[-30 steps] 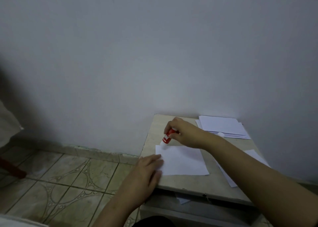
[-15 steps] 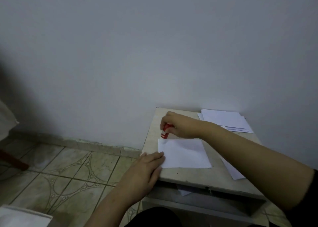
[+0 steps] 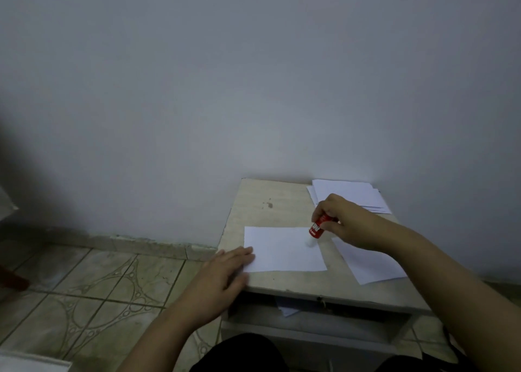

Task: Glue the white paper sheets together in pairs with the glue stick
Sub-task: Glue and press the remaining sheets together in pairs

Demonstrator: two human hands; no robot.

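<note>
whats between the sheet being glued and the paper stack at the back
In the head view, the right hand holding the glue stick sits between the sheet and the stack; otherwise bare tabletop.

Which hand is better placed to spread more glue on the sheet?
The right hand. It grips the glue stick, whose tip touches the sheet near its far right corner. The left hand lies flat on the sheet's left edge, pinning it.
</note>
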